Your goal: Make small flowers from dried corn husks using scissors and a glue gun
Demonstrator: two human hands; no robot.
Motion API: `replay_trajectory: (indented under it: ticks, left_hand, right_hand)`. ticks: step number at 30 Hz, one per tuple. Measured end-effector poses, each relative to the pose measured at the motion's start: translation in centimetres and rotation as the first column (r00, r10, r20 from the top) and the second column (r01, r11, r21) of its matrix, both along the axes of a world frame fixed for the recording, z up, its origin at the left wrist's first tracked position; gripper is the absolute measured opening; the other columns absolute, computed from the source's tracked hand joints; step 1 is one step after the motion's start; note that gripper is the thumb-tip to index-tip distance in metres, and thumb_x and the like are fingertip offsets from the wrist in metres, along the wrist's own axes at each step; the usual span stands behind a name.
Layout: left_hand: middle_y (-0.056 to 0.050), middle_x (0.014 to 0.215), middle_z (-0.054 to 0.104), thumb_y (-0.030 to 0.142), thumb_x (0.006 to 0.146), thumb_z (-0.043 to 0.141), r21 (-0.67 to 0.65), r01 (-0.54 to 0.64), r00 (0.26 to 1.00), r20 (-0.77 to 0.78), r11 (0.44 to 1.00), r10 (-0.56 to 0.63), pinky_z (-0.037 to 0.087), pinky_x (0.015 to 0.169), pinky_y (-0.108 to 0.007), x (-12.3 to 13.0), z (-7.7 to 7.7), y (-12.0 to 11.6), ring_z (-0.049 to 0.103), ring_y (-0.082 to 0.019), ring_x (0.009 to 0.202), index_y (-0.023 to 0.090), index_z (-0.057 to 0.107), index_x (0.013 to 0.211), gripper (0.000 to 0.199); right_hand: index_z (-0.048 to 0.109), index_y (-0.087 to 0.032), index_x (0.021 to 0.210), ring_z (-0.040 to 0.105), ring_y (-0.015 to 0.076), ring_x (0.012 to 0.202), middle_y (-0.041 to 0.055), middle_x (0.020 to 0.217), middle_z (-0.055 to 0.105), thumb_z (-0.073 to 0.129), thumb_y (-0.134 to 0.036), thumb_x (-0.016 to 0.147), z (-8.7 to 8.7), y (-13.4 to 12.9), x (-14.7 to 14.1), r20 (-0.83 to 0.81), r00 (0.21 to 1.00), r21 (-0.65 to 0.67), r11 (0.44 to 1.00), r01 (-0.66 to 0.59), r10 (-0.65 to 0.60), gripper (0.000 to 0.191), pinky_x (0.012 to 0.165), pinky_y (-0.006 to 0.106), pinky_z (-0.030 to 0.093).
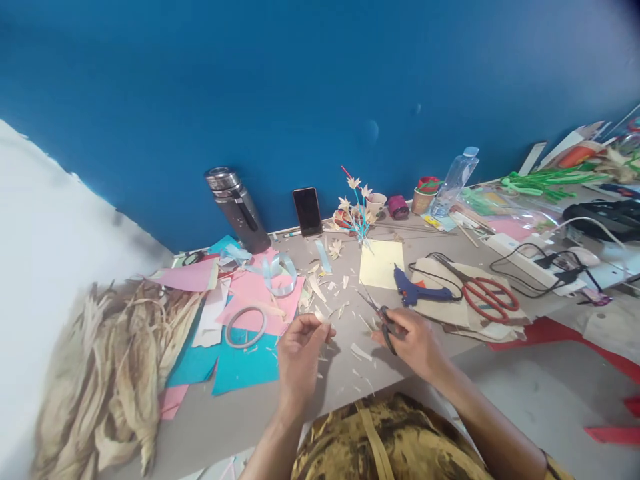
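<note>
My left hand (301,347) pinches a small pale piece of husk (323,319) between thumb and fingertips. My right hand (411,337) grips small black-handled scissors (385,319), their blades pointing up and left toward the left hand, apart from the husk piece. Pale trimmings (315,287) lie scattered on the grey table around both hands. Just beyond the scissors is a blue glue gun (420,291), beside a yellow paper square (381,263). Farther back stand several pale star-shaped flowers on blue stems (361,213).
Dried husks (125,367) hang at the left, beside pink and blue paper (245,367), a tape roll (231,328) and ribbon (280,275). A thermos (240,213), phone (307,212) and bottle (455,181) stand along the wall. Red-handled scissors (489,299) and a power strip (533,267) lie right.
</note>
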State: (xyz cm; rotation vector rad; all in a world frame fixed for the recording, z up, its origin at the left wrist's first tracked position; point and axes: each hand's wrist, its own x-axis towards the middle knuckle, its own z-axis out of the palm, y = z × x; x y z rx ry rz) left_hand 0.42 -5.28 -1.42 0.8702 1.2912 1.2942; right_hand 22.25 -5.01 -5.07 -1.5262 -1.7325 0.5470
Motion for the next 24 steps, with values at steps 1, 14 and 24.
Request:
replay_trajectory:
  ticks: [1, 14, 24]
  left_hand:
    - [0.000, 0.068, 0.067, 0.032, 0.075, 0.076, -0.003, 0.008, 1.000, -0.006, 1.000, -0.008, 0.049, 0.068, -0.024, -0.3, 0.2, 0.3, 0.062, -0.014, 0.067, 0.020, 0.062, 0.079, 0.020]
    - [0.001, 0.066, 0.064, 0.029, 0.068, 0.075, 0.029, 0.148, 0.950, -0.281, 0.989, -0.134, 0.044, 0.057, -0.024, -3.2, 0.5, 9.1, 0.052, -0.010, 0.056, 0.016, 0.070, 0.077, 0.016]
    - [0.000, 0.065, 0.065, 0.027, 0.069, 0.067, 0.067, 0.149, 0.836, -0.542, 0.986, -0.090, 0.045, 0.061, -0.026, -2.8, 2.0, 11.9, 0.055, -0.014, 0.059, 0.018, 0.066, 0.072, 0.010]
  right_hand:
    - [0.061, -0.020, 0.067, 0.047, 0.0152, 0.057, 0.0003, 0.062, 0.055, 0.075, -0.047, 0.080, -0.3, -0.2, 0.3, 0.049, 0.999, 0.017, 1.000, 0.014, -0.015, 0.033, 0.054, 0.027, 0.038]
    - [0.066, -0.018, 0.092, 0.055, 0.0172, 0.057, 0.0031, 0.069, 0.062, 0.075, -0.045, 0.084, -4.8, -1.7, 0.8, 0.059, 0.997, 0.263, 0.965, 0.026, -0.043, 0.030, 0.054, 0.028, 0.046]
    - [0.065, -0.017, 0.103, 0.059, 0.0212, 0.072, 0.0077, 0.085, 0.068, 0.077, -0.024, 0.083, -4.1, -1.9, 0.7, 0.121, 0.962, 0.340, 0.900, -0.273, 0.246, 0.025, 0.065, 0.033, 0.051]
